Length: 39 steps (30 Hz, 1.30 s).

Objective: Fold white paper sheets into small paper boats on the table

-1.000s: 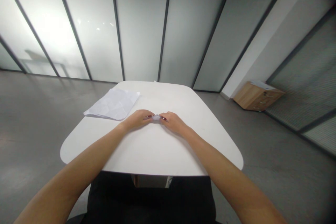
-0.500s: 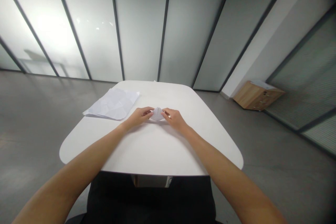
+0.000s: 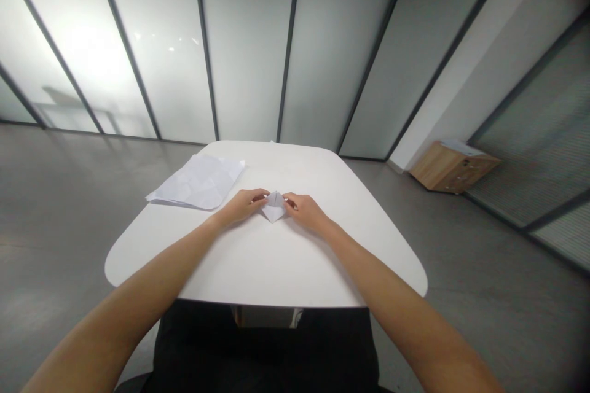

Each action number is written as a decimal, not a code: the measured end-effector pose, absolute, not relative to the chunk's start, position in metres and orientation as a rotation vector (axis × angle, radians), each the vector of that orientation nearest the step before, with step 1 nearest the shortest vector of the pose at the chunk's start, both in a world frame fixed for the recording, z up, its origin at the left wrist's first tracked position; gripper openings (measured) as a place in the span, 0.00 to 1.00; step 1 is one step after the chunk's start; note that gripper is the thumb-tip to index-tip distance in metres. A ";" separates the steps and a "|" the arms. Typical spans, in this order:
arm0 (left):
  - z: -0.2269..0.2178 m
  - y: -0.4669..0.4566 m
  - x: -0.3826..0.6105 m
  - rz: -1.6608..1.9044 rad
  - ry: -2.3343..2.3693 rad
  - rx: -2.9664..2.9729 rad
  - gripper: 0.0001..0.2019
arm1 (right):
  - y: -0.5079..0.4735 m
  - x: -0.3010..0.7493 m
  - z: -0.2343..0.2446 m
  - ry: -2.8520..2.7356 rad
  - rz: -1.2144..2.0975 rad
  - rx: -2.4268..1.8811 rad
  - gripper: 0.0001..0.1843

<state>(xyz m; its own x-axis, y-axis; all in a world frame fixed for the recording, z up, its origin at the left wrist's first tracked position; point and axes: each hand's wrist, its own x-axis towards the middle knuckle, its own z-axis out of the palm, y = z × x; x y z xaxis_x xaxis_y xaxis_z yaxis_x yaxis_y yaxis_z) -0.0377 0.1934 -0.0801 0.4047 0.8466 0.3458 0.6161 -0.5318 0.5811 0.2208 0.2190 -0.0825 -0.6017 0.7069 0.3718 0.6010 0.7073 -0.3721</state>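
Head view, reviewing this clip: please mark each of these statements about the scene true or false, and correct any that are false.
1. The left hand and the right hand both touch the small folded paper, one from each side. True.
2. The creased paper sheets lie to the right of the right hand. False: they lie on the white table, beyond and to the left of the left hand.
3. The wooden drawer cabinet stands on the table. False: it stands on the floor off to the right, by the wall.
4. The table has rounded corners. True.
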 end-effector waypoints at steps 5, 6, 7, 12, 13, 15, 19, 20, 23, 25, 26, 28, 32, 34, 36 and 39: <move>-0.079 0.193 -0.039 0.782 1.311 2.409 0.17 | 0.224 0.220 -0.086 -2.520 0.194 -0.979 0.10; -0.079 0.194 -0.039 0.777 1.320 2.425 0.17 | 0.225 0.220 -0.087 -2.532 0.184 -0.961 0.10; -0.080 0.195 -0.040 0.772 1.322 2.440 0.17 | 0.225 0.220 -0.087 -2.544 0.174 -0.942 0.09; -0.086 0.199 -0.042 0.746 1.321 2.473 0.17 | 0.227 0.221 -0.088 -2.576 0.115 -0.920 0.08; -0.086 0.200 -0.042 0.745 1.322 2.469 0.17 | 0.228 0.221 -0.088 -2.581 0.110 -0.922 0.08; -0.087 0.200 -0.042 0.741 1.317 2.458 0.18 | 0.228 0.222 -0.088 -2.592 0.099 -0.923 0.08; -0.086 0.200 -0.042 0.739 1.304 2.436 0.17 | 0.229 0.222 -0.088 -2.595 0.082 -0.941 0.11; -0.086 0.201 -0.042 0.742 1.309 2.434 0.17 | 0.229 0.222 -0.088 -2.594 0.081 -0.947 0.11; -0.086 0.201 -0.041 0.741 1.332 2.434 0.17 | 0.228 0.222 -0.088 -2.585 0.075 -0.964 0.12; -0.086 0.200 -0.039 0.746 1.349 2.440 0.17 | 0.227 0.221 -0.088 -2.574 0.065 -0.980 0.12; -0.086 0.199 -0.038 0.751 1.356 2.447 0.17 | 0.226 0.220 -0.087 -2.572 0.056 -0.990 0.12; -0.085 0.197 -0.035 0.762 1.375 2.470 0.16 | 0.224 0.218 -0.087 -2.575 0.035 -1.015 0.11; -0.083 0.193 -0.030 0.756 1.428 2.517 0.15 | 0.221 0.213 -0.084 -2.583 -0.024 -1.072 0.10; -0.082 0.192 -0.028 0.745 1.457 2.531 0.14 | 0.220 0.211 -0.083 -2.580 -0.053 -1.083 0.10; -0.081 0.193 -0.027 0.736 1.479 2.556 0.13 | 0.218 0.209 -0.081 -2.576 -0.069 -1.084 0.10; -0.082 0.194 -0.025 0.726 1.487 2.624 0.12 | 0.215 0.209 -0.080 -2.563 -0.049 -1.084 0.12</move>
